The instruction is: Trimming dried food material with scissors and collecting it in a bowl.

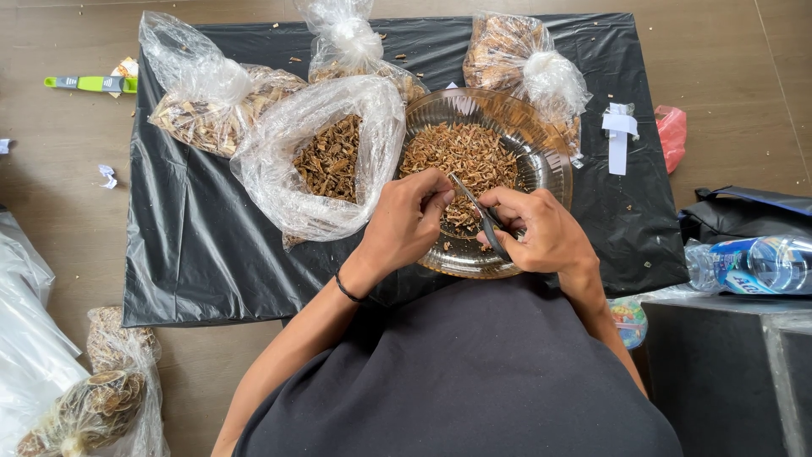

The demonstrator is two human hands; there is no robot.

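My left hand [409, 217] pinches a small brown dried piece over the near side of a clear bowl [548, 161] heaped with brown cut bits. My right hand [541, 228] grips a pair of scissors [479, 211] whose blades point up and left toward the left fingertips. Both hands hover just above the bowl's near rim. An open clear plastic bag [288, 182] of dried brown pieces lies directly left of the bowl, beside my left hand. A black band circles my left wrist.
A black plastic sheet [194, 245] covers the floor under everything. Three tied bags of dried material sit behind the bowl. A green-handled tool [89, 84] lies far left, a water bottle [748, 264] and dark bag at right, more filled bags [101, 398] at lower left.
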